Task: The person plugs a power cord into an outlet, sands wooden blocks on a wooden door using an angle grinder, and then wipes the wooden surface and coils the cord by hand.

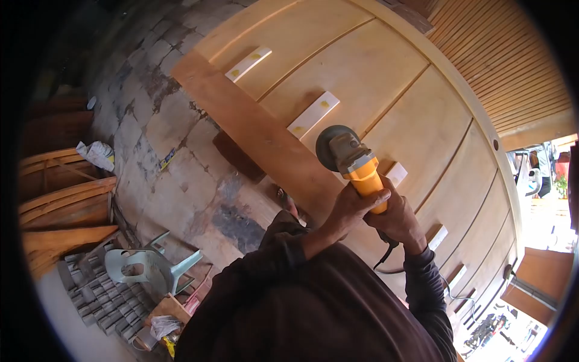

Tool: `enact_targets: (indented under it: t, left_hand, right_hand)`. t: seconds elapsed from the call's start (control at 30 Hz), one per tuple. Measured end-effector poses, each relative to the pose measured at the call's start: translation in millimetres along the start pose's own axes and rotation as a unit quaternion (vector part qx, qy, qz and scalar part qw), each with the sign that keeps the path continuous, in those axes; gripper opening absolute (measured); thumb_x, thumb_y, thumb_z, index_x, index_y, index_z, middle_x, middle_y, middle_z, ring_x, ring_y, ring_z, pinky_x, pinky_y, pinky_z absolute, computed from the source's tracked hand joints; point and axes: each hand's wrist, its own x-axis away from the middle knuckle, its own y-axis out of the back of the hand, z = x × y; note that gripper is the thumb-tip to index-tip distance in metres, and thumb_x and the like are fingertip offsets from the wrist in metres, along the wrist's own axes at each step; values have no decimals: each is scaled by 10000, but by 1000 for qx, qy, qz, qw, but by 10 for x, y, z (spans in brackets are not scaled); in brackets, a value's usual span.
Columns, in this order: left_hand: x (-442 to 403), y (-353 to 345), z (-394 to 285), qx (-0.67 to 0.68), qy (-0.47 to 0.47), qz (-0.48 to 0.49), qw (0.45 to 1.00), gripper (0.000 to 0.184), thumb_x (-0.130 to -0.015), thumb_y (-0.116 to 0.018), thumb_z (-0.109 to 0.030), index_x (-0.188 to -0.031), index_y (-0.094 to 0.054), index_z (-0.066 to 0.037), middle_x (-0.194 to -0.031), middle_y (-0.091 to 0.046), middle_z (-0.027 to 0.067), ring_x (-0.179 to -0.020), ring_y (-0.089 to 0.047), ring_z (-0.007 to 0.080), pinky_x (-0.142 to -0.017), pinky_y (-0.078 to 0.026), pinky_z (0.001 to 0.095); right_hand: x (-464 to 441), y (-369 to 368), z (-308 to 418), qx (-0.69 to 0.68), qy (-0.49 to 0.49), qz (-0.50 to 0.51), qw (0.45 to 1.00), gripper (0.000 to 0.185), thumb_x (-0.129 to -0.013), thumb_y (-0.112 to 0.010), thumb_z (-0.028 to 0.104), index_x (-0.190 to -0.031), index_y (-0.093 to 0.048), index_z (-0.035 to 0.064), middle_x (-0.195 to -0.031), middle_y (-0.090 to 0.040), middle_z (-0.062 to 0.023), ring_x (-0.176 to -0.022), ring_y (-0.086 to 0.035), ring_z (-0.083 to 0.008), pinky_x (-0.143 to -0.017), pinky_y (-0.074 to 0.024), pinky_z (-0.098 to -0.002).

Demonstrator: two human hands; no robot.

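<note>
A yellow and grey angle grinder (365, 173) is held in both my hands above a pale wooden panel (392, 78). Around the rear of its body my left hand (348, 211) is closed, the thumb lying across the yellow housing. My right hand (401, 222) grips the same housing from the other side. The dark round disc (329, 146) points away from me, near the brown board (265, 130) along the panel's edge; whether it touches the wood I cannot tell. A black cord (386, 259) runs from below my right hand.
Several small pale blocks (315, 114) stand along the panel, some with yellow spots. At lower left, a pale green plastic chair (142, 265) lies tipped by stacked grey blocks (108, 298). Curved wooden pieces (66, 193) are on the left. Worn paving (181, 175) covers the floor.
</note>
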Motion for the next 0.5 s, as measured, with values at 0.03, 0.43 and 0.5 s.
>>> enact_targets:
  t: [0.03, 0.43, 0.5]
  left_hand:
    - [-22, 32, 9, 17, -21, -15, 1000, 606, -933, -856, -306, -1386, -588, -6, -1202, -706, 84, -1090, -693, 146, -946, -572, 313]
    - [39, 532, -278, 154, -18, -80, 985, 307, -1001, -778, -127, -1257, -648, -17, -1091, -690, 27, -984, -677, 87, -854, -562, 258]
    - [65, 566, -339, 154, -13, -77, 985, 306, -1008, -771, -133, -1262, -646, -18, -1093, -690, 28, -987, -677, 88, -858, -561, 260]
  right_hand:
    - [-67, -8, 19, 9, 4, 8, 1000, 804, -795, -843, 168, -1515, -490, 102, -1117, -771, -197, -1048, -771, -368, -931, -601, -430]
    - [-574, -227, 533, 93, 34, 106, 989, 823, -794, -808, 160, -1535, -457, 89, -1027, -759, -260, -998, -752, -443, -887, -607, -465]
    - [-600, -248, 571, 95, 42, 110, 988, 820, -793, -802, 160, -1533, -457, 88, -1007, -758, -260, -985, -752, -443, -885, -608, -464]
